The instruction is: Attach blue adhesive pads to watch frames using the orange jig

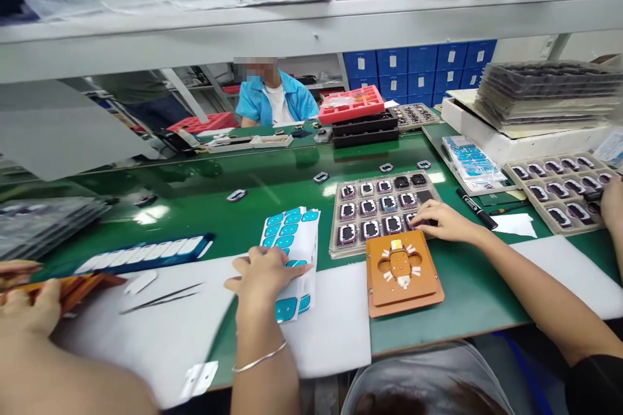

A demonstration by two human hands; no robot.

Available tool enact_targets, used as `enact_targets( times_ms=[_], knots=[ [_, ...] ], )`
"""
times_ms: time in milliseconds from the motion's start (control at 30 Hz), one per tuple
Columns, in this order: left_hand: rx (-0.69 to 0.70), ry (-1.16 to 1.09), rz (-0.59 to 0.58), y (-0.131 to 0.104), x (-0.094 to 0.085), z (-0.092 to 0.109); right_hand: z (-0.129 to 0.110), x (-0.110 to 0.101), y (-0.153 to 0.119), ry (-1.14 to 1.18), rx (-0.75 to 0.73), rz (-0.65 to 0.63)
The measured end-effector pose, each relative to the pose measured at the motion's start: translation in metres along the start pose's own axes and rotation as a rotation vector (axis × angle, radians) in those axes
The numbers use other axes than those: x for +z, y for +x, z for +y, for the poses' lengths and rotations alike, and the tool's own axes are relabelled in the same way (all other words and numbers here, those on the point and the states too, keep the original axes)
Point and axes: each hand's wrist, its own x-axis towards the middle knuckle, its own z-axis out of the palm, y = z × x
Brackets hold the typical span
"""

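My left hand (265, 275), a bangle on its wrist, lies with fingers spread on white sheets of blue rounded-square stickers (287, 230). To the right, my right hand (440, 220) reaches into the front right part of a clear tray (333, 240) of small watch cases (370, 229). Its fingertips close on one watch case (410, 220), partly hidden by them. Just in front of that hand sits an orange fixture (379, 295) with a shaped recess and small white pads, overlapping the tray's front edge.
A co-worker's hands (36, 305) hold another orange fixture (80, 292) at left, near tweezers (163, 298). Another person's hand (614, 201) is at a second tray (530, 207) on the right. A black marker (477, 209) lies between the trays. A shelf (311, 35) crosses overhead.
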Motion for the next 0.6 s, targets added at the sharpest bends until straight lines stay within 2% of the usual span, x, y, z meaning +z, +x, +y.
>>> enact_targets(
  times_ms=[67, 167, 233, 300, 367, 433, 500, 533, 600],
  knots=[
    [-0.054, 0.009, -0.030, -0.010, -0.008, 0.008, 0.001, 0.000, 0.001, 0.144, 0.034, 0.034],
    [-0.050, -0.012, -0.041, -0.021, -0.015, 0.018, 0.002, 0.000, 0.001, 0.252, 0.082, 0.074],
    [-0.025, -0.053, 0.040, -0.026, -0.013, 0.026, 0.000, 0.000, 0.001, 0.350, 0.125, 0.119],
    [0.059, -0.138, 0.224, -0.032, -0.006, 0.038, -0.007, -0.001, 0.000, 0.555, 0.199, 0.192],
    [0.278, -0.256, 0.440, -0.039, 0.004, 0.053, -0.018, -0.002, -0.002, 0.828, 0.284, 0.248],
    [0.628, -0.397, 0.579, -0.048, 0.012, 0.069, -0.030, -0.002, -0.005, 1.028, 0.333, 0.235],
    [0.975, -0.546, 0.598, -0.056, 0.018, 0.082, -0.040, -0.003, -0.008, 1.102, 0.339, 0.185],
    [1.104, -0.621, 0.573, -0.060, 0.020, 0.086, -0.043, -0.003, -0.009, 1.086, 0.329, 0.158],
    [1.273, -0.748, 0.492, -0.064, 0.021, 0.092, -0.047, -0.003, -0.012, 0.949, 0.267, 0.119]
  ],
)
